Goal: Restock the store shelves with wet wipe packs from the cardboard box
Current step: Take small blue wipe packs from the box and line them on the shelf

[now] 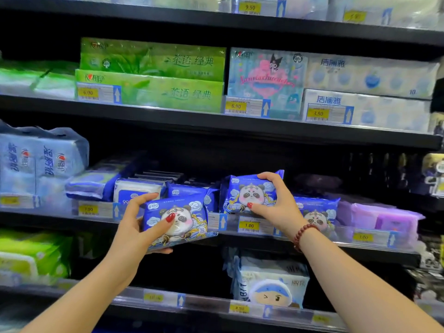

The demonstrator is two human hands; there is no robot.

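Observation:
My left hand (134,224) grips a blue wet wipe pack with a panda picture (177,219), held just in front of the third shelf's edge (249,225). My right hand (274,203) grips a second blue panda pack (247,194) and holds it at the shelf front. A third panda pack (317,212) stands on the shelf to the right, partly behind my right wrist. More blue packs (189,191) lie behind the left-hand pack. The cardboard box is out of view.
Purple packs (384,217) sit right of the panda packs, white-blue packs (137,188) and a tissue bundle (40,159) to the left. Green tissue packs (151,75) fill the shelf above. A white pack (271,282) stands on the shelf below.

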